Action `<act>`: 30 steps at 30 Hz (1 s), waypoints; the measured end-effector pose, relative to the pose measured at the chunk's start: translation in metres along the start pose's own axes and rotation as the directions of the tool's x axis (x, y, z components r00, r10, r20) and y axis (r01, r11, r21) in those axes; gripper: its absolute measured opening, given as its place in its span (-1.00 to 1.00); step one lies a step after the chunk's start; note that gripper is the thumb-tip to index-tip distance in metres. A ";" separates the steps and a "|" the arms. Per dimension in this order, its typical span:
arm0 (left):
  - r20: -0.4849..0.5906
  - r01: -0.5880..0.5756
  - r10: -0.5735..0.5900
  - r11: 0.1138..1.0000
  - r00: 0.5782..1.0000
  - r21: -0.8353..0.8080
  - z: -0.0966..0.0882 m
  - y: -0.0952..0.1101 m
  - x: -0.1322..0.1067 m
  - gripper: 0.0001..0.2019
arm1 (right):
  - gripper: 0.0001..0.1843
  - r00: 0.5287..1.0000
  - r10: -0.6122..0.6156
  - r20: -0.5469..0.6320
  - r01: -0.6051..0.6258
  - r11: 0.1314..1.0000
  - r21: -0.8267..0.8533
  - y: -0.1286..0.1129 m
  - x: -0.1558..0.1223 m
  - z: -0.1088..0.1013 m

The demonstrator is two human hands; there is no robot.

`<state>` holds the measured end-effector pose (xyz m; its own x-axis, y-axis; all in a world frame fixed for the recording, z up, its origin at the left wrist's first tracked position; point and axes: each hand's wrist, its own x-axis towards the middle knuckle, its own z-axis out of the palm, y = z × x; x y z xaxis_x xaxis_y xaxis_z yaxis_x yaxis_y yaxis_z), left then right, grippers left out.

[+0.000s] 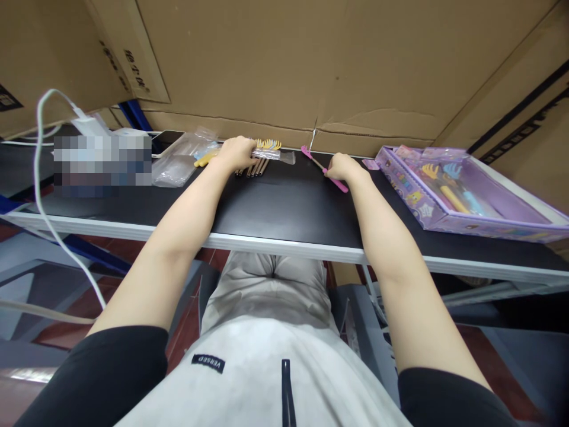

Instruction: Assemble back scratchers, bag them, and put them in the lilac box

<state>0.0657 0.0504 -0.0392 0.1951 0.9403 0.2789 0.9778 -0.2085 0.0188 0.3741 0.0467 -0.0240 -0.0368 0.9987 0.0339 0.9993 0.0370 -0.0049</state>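
A pink back scratcher (340, 184) with a claw head and a thin metal rod lies slanted on the black table. My right hand (344, 167) is closed round it near where rod and handle meet. Over a pile of parts, my left hand (240, 153) has bent fingers at one end of a clear plastic sleeve (287, 157), which sticks out to the right; its fingertips are partly hidden. Behind that sleeve are several yellow claw heads (269, 143). Several metal rods (258, 168) lie below it. Yellow handles (205, 158) show left of the hand.
At the right stands a purple display box (466, 222) holding wrapped yellow and blue back scratchers. Clear plastic bags (171, 169) and a phone-like device (168, 142) lie at the left, near a white cable (38, 172). Cardboard walls (284, 65) close off the table's back.
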 end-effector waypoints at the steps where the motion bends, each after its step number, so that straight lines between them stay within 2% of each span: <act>1: 0.005 0.002 -0.002 1.000 1.000 0.000 0.000 0.000 0.000 -0.69 | -0.52 1.000 0.003 -0.004 -0.003 1.000 -0.001 0.002 0.001 0.001; 6: 0.006 0.007 -0.008 1.000 1.000 0.005 0.001 -0.005 0.001 -0.69 | -0.49 1.000 0.023 0.009 -0.023 1.000 0.008 0.009 0.002 0.001; 11: 0.029 0.021 -0.021 1.000 0.999 0.004 0.003 -0.011 0.002 -0.67 | -0.65 1.000 0.005 0.027 -0.006 0.999 0.041 0.014 0.001 0.000; 19: 0.041 0.029 -0.030 0.999 0.999 0.018 0.007 -0.016 0.006 -0.67 | -0.65 0.999 0.028 -0.032 -0.026 0.997 0.074 0.020 0.002 0.001; 24: 0.025 0.010 -0.010 1.000 1.000 0.023 0.010 -0.019 0.007 -0.69 | -0.67 0.997 0.004 -0.076 0.007 0.990 0.139 0.025 0.006 0.002; 30: 0.006 -0.002 0.002 1.000 1.000 -0.028 0.008 -0.020 0.006 -0.74 | -0.63 0.989 0.021 -0.148 0.015 0.970 0.242 0.029 0.004 -0.009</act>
<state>0.0477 0.0626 -0.0455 0.1979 0.9413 0.2734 0.9749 -0.2181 0.0455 0.4032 0.0514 -0.0154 -0.0143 0.9833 0.1814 0.9674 0.0595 -0.2462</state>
